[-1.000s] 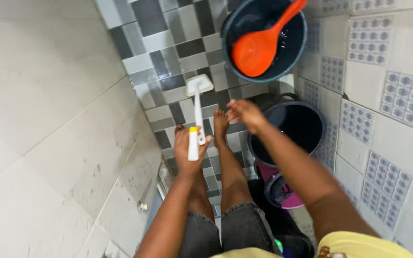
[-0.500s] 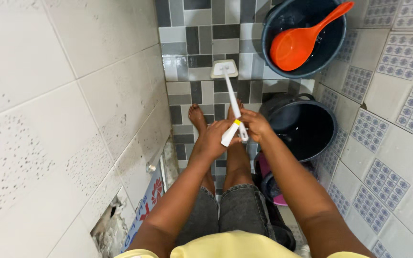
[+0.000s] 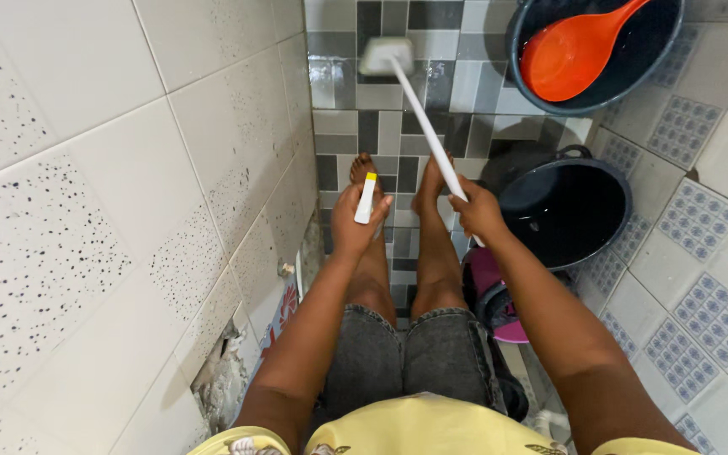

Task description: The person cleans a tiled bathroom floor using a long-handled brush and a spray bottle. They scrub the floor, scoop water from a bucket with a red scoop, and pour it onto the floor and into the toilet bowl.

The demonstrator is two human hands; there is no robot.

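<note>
Tiled bathroom floor [image 3: 398, 93]: two buckets, one orange scoop [image 3: 570, 52]; hands clamp one white brush [image 3: 419, 114], left [image 3: 355, 223] on its handle end, right [image 3: 475, 211] mid-shaft.

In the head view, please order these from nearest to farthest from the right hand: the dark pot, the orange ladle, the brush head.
From the right hand:
1. Dark pot, just to its right.
2. Brush head, up the floor, ahead-left.
3. Orange ladle, in the far bucket; nearly as far as the brush head.

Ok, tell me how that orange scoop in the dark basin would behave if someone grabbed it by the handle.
The orange scoop looks like moulded plastic, so probably stiff and light. It lies in the dark basin, which seems to hold water, so the bowl may be wet and slippery. Its long handle sticks out past the rim, so lifting there would likely tip the bowl downward.
</note>
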